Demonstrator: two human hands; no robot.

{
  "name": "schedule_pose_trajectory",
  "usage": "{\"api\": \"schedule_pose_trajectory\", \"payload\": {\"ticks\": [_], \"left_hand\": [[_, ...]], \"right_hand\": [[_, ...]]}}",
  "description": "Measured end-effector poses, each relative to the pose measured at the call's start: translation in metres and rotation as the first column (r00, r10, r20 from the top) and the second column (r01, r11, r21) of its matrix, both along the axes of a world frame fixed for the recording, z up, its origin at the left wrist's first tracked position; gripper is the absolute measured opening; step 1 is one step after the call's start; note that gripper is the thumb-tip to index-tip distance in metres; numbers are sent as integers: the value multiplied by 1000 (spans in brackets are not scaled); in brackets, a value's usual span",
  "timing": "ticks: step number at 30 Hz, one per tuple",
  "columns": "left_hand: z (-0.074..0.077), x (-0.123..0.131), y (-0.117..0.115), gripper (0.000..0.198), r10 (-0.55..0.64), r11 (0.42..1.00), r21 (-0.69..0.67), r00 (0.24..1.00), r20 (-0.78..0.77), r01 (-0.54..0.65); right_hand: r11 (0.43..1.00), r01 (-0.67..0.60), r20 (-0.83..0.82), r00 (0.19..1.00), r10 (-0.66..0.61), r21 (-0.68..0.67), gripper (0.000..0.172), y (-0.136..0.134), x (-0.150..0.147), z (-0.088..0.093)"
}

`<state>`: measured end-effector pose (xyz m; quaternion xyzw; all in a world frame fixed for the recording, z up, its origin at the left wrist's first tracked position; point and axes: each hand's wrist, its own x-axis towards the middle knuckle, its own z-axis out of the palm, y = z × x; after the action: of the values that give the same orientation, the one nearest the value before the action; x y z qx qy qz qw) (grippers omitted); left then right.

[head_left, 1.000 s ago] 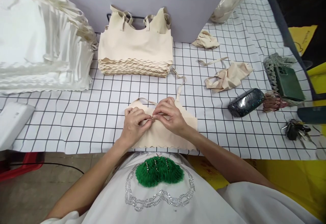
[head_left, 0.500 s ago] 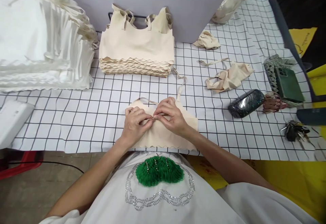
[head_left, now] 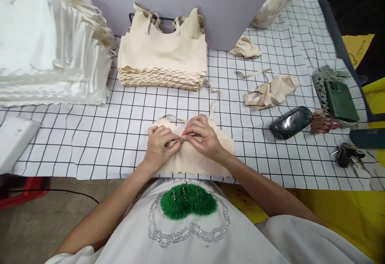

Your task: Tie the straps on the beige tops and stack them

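A: Now, item one?
B: Beige top, lying lower centre of the frame. Left hand and right hand are pinching its upper edge, fingertips meeting.
A: Handling?
B: Probably behaving light, limp and stretchy, so gripping by hems or straps is looking safest.

Bright even overhead light, soft shadows, sharp centre, wide-angle bend at edges, slight blur far right, no glare
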<state>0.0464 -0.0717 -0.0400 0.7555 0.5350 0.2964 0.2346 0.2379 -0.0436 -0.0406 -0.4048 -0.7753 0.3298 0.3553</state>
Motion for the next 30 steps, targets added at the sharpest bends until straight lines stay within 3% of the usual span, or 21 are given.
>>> {"api": "schedule_pose_trajectory", "payload": {"ticks": [5, 14, 19, 24, 27, 30], "left_hand": [[1, -1, 0, 15, -11, 1000, -17, 1000, 17, 12], [9, -3, 2, 13, -6, 988, -154, 998, 56, 15], [21, -9, 9, 12, -87, 954, -282, 994, 59, 100], [29, -18, 12, 11, -111, 923, -359, 989, 95, 138], [29, -22, 8, 5, -36, 958, -286, 996, -81, 11], [29, -27, 4, 16, 109, 992, -42, 968, -225, -121]], "right_hand": [[995, -46, 22, 999, 44, 86, 14, 2, 2, -1], [946, -321, 403, 873, 273, 54, 26, 13, 13, 24], [925, -361, 347, 858, 378, -115, 18, 48, 17, 47], [938, -340, 308, 887, 344, -67, 17, 85, -6, 53], [948, -319, 310, 901, 303, 2, 8, 93, -15, 49], [975, -203, 245, 953, 177, 88, 20, 93, 2, 49]]}}
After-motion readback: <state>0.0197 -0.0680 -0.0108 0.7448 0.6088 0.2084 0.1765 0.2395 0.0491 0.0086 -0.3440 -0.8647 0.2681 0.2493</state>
